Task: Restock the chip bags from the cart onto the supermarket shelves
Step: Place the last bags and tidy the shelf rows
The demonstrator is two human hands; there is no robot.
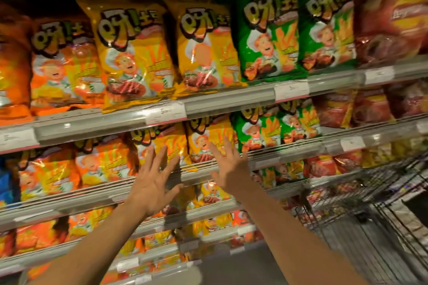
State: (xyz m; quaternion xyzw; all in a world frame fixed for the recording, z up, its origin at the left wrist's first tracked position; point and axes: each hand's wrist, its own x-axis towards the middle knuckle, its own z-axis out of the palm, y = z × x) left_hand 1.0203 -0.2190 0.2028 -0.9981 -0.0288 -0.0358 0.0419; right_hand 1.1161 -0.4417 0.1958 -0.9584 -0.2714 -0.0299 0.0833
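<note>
- Head view: two hands — left hand [151, 185], right hand [229, 169] — fingers spread, holding nothing, before the yellow bags [162, 143].
- Two green bags [268, 32] sit at 1 o'clock on the shelf [231, 102].
- One cart [382, 203] stands at 4 o'clock.

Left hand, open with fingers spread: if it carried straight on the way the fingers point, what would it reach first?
Probably the yellow chip bag on the second shelf down, just beyond the left hand. The fingertips overlap its lower edge in the picture, though depth is unclear, so contact cannot be confirmed.
</note>
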